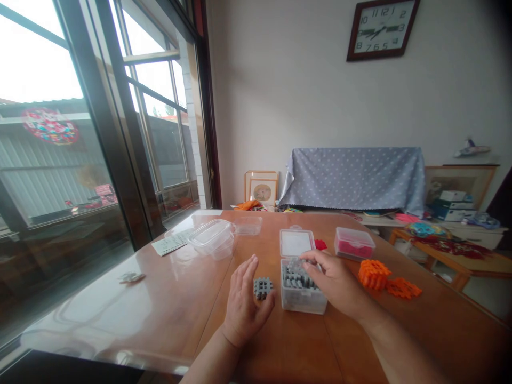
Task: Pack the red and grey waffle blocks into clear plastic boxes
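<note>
Near the front edge of the surface [172, 304], your left hand [243, 305] rests open-fingered against a grey lattice block [263, 288]; your right hand [335, 280] arches over grey pieces [296, 277] in a clear box [304, 304], grip unclear.

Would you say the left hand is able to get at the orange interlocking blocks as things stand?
Probably not directly: the open box of gray pieces and the right hand stand between the left hand and the orange interlocking blocks.

There are two hands [243, 301], one open plastic box [303, 298], one closed red-filled box [354, 242], two orange clusters of pieces [374, 274] and one wall clock [383, 29].
</note>
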The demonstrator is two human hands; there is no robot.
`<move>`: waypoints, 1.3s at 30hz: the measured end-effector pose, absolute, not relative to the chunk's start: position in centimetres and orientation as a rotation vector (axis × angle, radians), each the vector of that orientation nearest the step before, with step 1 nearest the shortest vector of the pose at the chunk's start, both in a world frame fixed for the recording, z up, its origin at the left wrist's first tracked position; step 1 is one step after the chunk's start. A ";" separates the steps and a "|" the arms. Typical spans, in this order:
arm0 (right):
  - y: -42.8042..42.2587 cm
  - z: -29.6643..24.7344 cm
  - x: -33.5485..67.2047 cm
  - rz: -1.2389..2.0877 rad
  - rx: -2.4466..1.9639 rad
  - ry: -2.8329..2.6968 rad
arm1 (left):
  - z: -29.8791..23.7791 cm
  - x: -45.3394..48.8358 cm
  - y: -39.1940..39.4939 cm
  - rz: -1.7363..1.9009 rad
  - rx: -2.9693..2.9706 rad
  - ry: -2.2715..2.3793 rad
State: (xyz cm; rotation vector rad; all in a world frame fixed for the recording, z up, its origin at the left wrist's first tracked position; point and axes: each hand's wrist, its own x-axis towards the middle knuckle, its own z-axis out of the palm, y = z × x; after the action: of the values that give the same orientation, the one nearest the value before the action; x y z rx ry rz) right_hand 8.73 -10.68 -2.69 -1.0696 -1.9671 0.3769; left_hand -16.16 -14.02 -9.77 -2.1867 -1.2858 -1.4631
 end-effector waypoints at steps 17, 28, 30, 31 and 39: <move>-10.1 -6.6 13.2 0.306 -1.249 -2.063 | -10.0 -16.6 -12.8 -1.504 -2.182 -1.403; -10.8 -5.5 12.9 0.203 -1.275 -2.199 | -9.9 -16.7 -12.8 -1.467 -2.171 -1.465; -11.0 -5.1 12.7 0.190 -1.278 -2.214 | -9.8 -16.7 -12.9 -1.462 -2.161 -1.475; -11.1 -5.0 12.6 0.181 -1.281 -2.222 | -9.7 -16.7 -12.9 -1.462 -2.157 -1.473; -11.8 -4.5 12.1 0.055 -1.275 -2.318 | -10.3 -16.9 -12.3 -1.472 -2.136 -1.483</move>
State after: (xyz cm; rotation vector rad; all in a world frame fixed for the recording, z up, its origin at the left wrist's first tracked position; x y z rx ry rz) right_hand 12.05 -11.76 -4.47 -1.2754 -2.3178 0.0554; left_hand -16.91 -12.34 -10.27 -2.1364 -1.4834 -1.4718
